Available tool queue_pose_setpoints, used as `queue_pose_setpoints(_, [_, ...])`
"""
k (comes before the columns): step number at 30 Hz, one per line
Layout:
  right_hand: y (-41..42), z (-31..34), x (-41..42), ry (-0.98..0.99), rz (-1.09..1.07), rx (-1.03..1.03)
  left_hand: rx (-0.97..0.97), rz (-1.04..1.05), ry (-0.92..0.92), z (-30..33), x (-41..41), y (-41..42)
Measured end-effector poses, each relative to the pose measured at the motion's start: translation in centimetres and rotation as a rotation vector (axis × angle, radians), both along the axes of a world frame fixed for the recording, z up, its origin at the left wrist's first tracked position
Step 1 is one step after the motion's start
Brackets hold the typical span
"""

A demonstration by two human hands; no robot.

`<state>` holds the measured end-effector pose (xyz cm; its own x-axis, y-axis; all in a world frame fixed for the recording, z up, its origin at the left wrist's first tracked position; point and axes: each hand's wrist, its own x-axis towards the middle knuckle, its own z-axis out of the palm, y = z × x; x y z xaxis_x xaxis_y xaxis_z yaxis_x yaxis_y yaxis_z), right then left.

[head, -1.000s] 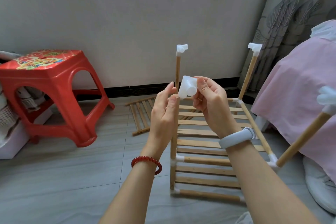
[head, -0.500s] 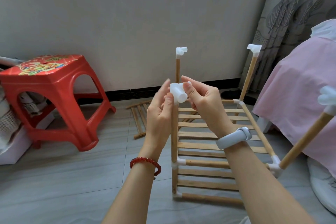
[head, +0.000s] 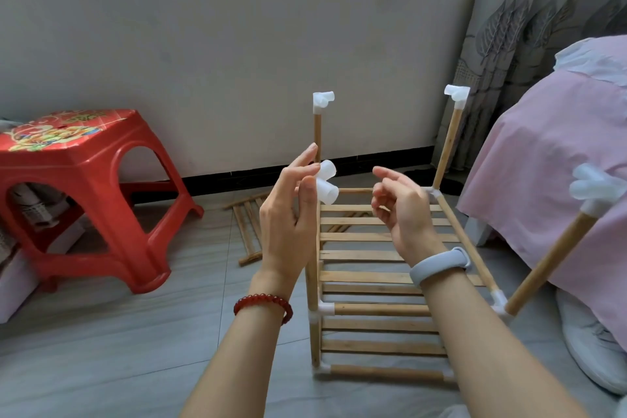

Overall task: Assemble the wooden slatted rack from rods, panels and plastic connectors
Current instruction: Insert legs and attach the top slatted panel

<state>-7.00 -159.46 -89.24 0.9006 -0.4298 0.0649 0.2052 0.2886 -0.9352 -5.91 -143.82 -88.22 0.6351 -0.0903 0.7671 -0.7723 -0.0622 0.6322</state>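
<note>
The part-built wooden rack [head: 373,237] stands on the grey floor, two slatted panels joined by rods and white connectors. My left hand [head: 288,220] pinches a white plastic connector [head: 327,185] at the top of the near-left upright rod [head: 314,282]. My right hand [head: 397,210] hovers just right of it, fingers loosely curled, holding nothing. The far-left rod [head: 317,136], far-right rod [head: 448,142] and near-right rod [head: 549,261] each carry a white connector on top.
A spare slatted panel [head: 247,224] lies on the floor behind my left hand. A red plastic stool [head: 84,187] stands at the left. A pink-covered bed [head: 559,163] and a curtain [head: 543,10] close off the right; a white shoe [head: 593,349] lies under the bed edge.
My right hand brought the connector down to the near-left rod's top, then let go and drew back to the right. My left hand now pinches the connector.
</note>
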Motion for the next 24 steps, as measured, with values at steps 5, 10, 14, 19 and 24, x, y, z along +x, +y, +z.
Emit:
queue_pose_setpoints(5, [-0.4, -5.1, 1.2, 0.208, 0.025, -0.349, 0.04, 0.002, -0.121, 0.4, 0.4, -0.5])
queue_pose_setpoints(10, [-1.2, -13.3, 1.0, 0.582, 0.494, -1.137, 0.147, -0.029, -0.165, 1.2, 0.8, -0.5])
queue_pose_setpoints(14, [-2.5, -15.9, 1.0, 0.649, 0.547, -1.348, 0.208, -0.047, -0.241, 0.4, 1.5, 0.1])
queue_pose_setpoints(19, [-1.4, -17.0, 0.6, 0.73, 0.655, -1.509, 0.175, 0.014, -0.301, -0.5, 2.0, -0.6])
queue_pose_setpoints(24, [-1.3, -16.0, 0.2, 0.745, 0.642, -1.488, 0.158, 0.182, -0.357, -0.8, 1.7, -1.6])
